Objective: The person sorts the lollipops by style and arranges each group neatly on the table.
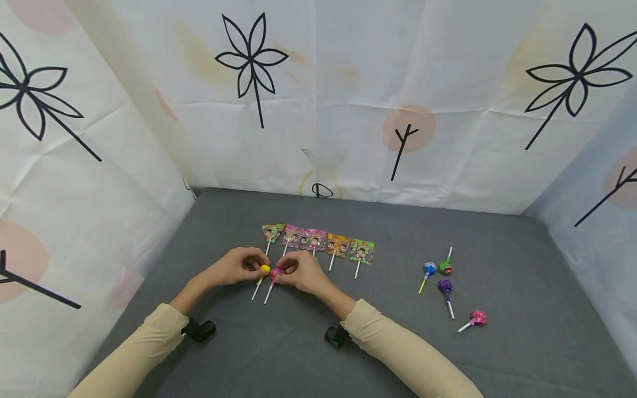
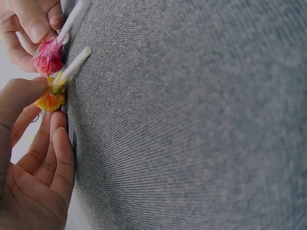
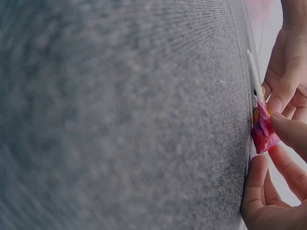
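Note:
My left hand (image 1: 236,267) pinches a yellow-wrapped lollipop (image 1: 265,269) between thumb and fingers, low over the grey cloth. Close beside it, my right hand (image 1: 304,273) pinches a pink-wrapped lollipop (image 1: 276,273). Both white sticks point toward me, side by side. In the left wrist view the yellow lollipop (image 2: 50,99) and the pink lollipop (image 2: 49,57) have their round heads nearly touching. The right wrist view has the pink lollipop (image 3: 265,132) in front, mostly hiding the yellow one. Just beyond the hands lies a row of flat-packed lollipops (image 1: 314,240), partly covered by the right hand.
To the right lie loose round lollipops: a blue one (image 1: 429,268), a green and red one (image 1: 445,268), a purple one (image 1: 445,286) and a pink-red one (image 1: 478,317). A grey cloth (image 1: 388,342) covers the table. Patterned white curtains (image 1: 338,72) stand behind and at both sides.

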{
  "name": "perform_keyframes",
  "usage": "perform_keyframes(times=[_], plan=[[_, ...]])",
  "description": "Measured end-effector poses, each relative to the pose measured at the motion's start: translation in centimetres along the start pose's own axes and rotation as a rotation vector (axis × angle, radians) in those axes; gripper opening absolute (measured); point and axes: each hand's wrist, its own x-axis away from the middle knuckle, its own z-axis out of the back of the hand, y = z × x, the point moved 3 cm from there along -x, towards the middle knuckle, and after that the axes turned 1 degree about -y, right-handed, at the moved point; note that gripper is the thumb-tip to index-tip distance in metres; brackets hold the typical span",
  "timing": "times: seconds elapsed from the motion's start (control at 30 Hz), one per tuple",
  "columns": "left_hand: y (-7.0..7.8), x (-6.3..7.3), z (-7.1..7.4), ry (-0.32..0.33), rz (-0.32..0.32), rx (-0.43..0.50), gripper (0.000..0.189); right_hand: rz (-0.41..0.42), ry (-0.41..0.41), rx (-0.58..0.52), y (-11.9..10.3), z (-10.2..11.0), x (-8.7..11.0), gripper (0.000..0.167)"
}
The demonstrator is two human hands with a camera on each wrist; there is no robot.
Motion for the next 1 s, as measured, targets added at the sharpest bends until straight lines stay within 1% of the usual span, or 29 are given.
perform_keyframes(times=[0.07, 0.23, 0.4, 0.53, 0.63, 0.77, 0.9, 1.0], plan=[[0.0, 0.0, 0.0, -0.001, -0.006, 0.002, 0.015, -0.004, 0.0, 0.006, 0.0, 0.1, 0.0, 0.023], [-0.1, 0.0, 0.0, 0.002, 0.005, 0.0, 0.016, -0.014, 0.002, 0.02, 0.1, 0.5, 0.1, 0.023], [-0.1, -0.1, 0.0, -0.01, 0.01, 0.003, 0.017, -0.013, -0.005, -0.001, 0.2, 1.4, 0.5, 0.024], [-0.1, -0.2, 0.2, -0.012, 0.008, 0.0, 0.017, 0.013, -0.027, -0.03, 0.0, 2.3, 1.1, 0.024], [-0.1, -0.2, 0.2, -0.017, 0.02, 0.003, 0.017, 0.051, -0.053, -0.067, -0.3, 2.9, 1.7, 0.024], [-0.2, -0.3, 0.3, -0.022, 0.028, 0.007, 0.017, 0.095, -0.101, -0.129, -0.7, 4.0, 2.5, 0.025], [-0.2, -0.3, 0.3, -0.023, 0.017, 0.001, 0.017, 0.116, -0.145, -0.164, -0.8, 5.6, 3.6, 0.023], [-0.2, -0.2, 0.2, -0.024, 0.013, -0.004, 0.017, 0.116, -0.152, -0.175, -0.7, 7.1, 4.6, 0.021]])
